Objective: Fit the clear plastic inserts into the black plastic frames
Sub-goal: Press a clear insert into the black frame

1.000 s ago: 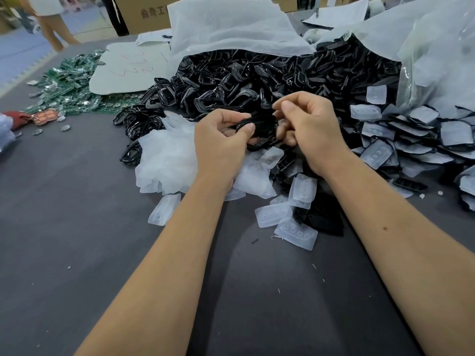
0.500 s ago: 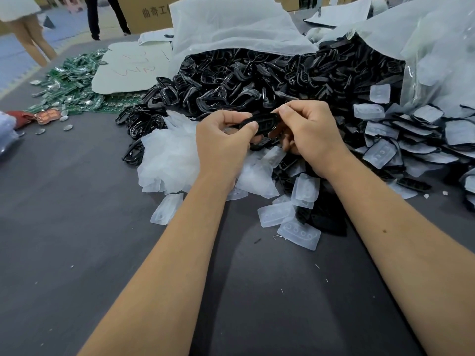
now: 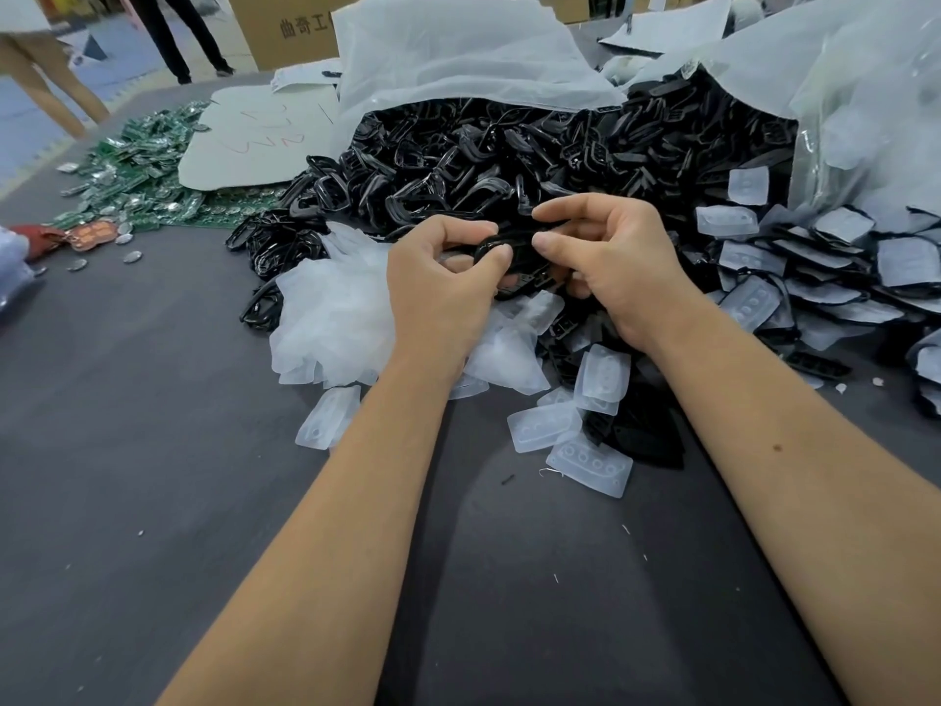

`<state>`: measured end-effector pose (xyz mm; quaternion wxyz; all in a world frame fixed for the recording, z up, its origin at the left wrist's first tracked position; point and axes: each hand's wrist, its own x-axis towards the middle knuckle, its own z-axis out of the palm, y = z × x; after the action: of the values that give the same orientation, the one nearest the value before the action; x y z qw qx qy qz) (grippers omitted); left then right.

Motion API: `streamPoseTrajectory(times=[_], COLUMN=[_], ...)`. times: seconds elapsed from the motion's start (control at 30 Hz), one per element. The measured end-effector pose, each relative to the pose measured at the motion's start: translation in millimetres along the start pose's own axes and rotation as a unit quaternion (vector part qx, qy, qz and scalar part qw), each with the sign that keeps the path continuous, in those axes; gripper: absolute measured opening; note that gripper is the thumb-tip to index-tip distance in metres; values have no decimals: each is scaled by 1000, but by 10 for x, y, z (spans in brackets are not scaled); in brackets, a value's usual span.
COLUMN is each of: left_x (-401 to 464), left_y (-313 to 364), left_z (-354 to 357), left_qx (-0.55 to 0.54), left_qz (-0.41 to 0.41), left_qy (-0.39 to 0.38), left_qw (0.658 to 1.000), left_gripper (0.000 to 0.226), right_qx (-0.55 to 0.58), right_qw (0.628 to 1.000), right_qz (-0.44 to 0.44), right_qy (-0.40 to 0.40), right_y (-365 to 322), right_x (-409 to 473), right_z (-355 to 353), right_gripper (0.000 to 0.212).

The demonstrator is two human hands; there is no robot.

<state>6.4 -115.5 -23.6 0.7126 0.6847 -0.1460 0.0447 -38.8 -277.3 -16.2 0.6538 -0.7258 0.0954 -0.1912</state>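
both hands (image 3: 524, 267) pinch a black frame (image 3: 519, 262) (long axis left-right).

Glossy black plastic frames (image 3: 458, 160), frosted translucent plastic inserts (image 3: 590, 463), matt grey cloth table (image 3: 127, 450).

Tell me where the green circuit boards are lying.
In the head view, the green circuit boards lie heaped at the table's far left, beside the white sheet and left of the black frame pile.

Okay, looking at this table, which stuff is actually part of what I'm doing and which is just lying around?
Part of the job:
black frame held in left hand and right hand
black frame pile
clear inserts

Lying about:
green circuit boards
cardboard box
white sheet
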Motion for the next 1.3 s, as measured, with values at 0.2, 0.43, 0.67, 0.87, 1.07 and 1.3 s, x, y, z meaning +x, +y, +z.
streamPoseTrajectory(times=[0.2, 0.43, 0.67, 0.87, 1.07, 1.3], left_x=[11, 28, 27, 28, 16, 19], left_y=[-38, -69, -58, -49, -32, -47], left_z=[7, 18, 22, 24, 29, 29], left_qx=[10, 26, 27, 26, 31, 43], left_qz=[36, 62, 70, 60, 58, 50], left_qy=[51, 69, 75, 72, 72, 78], left_qw=[998, 995, 994, 995, 995, 995], left_gripper=[14, 13, 13, 15, 14, 14], right_qx=[-259, -438, -406, -407, -347, -443], right_qw=[961, 886, 901, 902, 931, 870], right_qz=[-100, -47, -56, -46, -82, -72], right_qy=[11, -144, -142, -139, -85, -206], right_y=[-19, -185, -197, -184, -136, -209], right_x=[28, -15, -25, 2, 12, -9], right_z=[-69, -90, -121, -167, -167, -120], right_gripper=[22, 31, 31, 32, 25, 22])
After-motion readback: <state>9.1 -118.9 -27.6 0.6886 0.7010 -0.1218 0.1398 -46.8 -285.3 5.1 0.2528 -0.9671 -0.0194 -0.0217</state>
